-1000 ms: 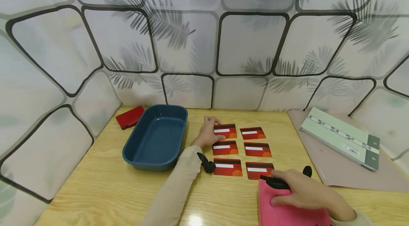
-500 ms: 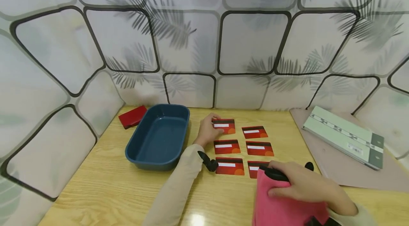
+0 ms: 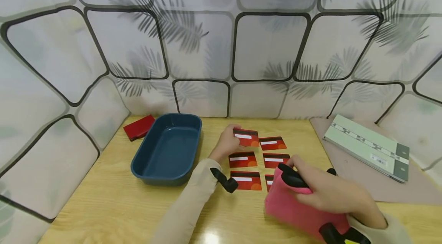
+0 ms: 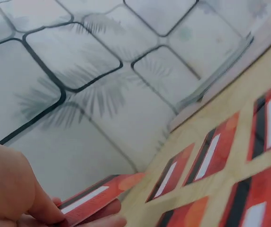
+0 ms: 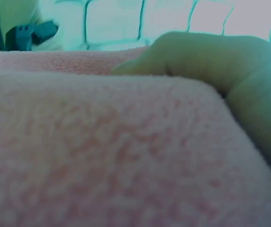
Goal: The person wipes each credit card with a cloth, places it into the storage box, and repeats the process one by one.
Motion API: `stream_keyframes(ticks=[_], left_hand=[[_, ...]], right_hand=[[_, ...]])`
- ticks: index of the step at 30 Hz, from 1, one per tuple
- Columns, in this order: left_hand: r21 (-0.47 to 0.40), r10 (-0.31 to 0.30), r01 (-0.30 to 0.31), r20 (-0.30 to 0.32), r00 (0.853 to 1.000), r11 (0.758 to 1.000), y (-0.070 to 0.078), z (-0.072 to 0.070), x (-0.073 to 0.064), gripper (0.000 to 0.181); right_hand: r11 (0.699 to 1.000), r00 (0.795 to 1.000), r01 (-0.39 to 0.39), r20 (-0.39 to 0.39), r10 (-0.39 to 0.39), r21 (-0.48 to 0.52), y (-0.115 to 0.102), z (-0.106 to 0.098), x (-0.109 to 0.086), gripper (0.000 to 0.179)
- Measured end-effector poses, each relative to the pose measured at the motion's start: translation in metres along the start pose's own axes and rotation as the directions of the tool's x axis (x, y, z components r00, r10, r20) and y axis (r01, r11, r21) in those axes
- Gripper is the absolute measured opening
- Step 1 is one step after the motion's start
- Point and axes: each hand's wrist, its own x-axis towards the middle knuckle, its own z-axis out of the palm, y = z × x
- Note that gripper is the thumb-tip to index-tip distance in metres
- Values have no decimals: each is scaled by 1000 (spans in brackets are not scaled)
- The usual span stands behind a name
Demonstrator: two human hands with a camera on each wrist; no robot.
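Observation:
Between the thumb and fingers of my left hand (image 3: 226, 145) is a red bank card (image 3: 246, 136) with a dark stripe and a white strip. In the left wrist view this card (image 4: 97, 198) is tilted up off the table. Several matching cards (image 3: 243, 159) lie in two columns on the wood. My right hand (image 3: 333, 190) grips a pink fleecy cloth item (image 3: 300, 213) by its upper edge, where a smooth black piece (image 3: 292, 178) shows; what kind of item it is cannot be told. The pink item partly covers the nearest right card (image 3: 268, 182).
A blue plastic tub (image 3: 193, 167) stands left of the cards. Behind its left side lies a red wallet-like item (image 3: 139, 127). At the right, a pale green binder (image 3: 366, 146) rests on a pinkish mat (image 3: 352, 175). A patterned curtain (image 3: 269, 48) closes off the back.
The far-left card, flat on the table a second ago, has been lifted by my left hand. My right hand has raised and tilted the pink item, shifting it left over the nearest right card.

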Motion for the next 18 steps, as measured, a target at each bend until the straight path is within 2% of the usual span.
stream_keyframes(ticks=[2,4,7,12,15,18], left_hand=[[-57,-44,47,47,998,997,1,0,-5,57],[-93,-49,56,73,996,994,2,0,-8,58],[-179,-52,68,91,995,981,8,1,-12,56],[-250,-19,22,15,1000,968,20,2,-20,45],[-244,11,-17,-25,1000,970,25,1,-27,40],[-272,22,-26,-19,1000,962,29,1,-35,37]], right_hand=[[999,999,36,-34,-37,-11,-8,1,0,44],[998,997,60,-48,-62,-32,-15,0,0,39],[995,996,91,-20,-92,-43,-23,-4,3,31],[996,996,89,28,-88,-30,-32,-9,9,23],[998,998,61,-10,-61,2,-36,-10,12,31],[1000,999,17,-51,-17,15,-38,-8,15,36]])
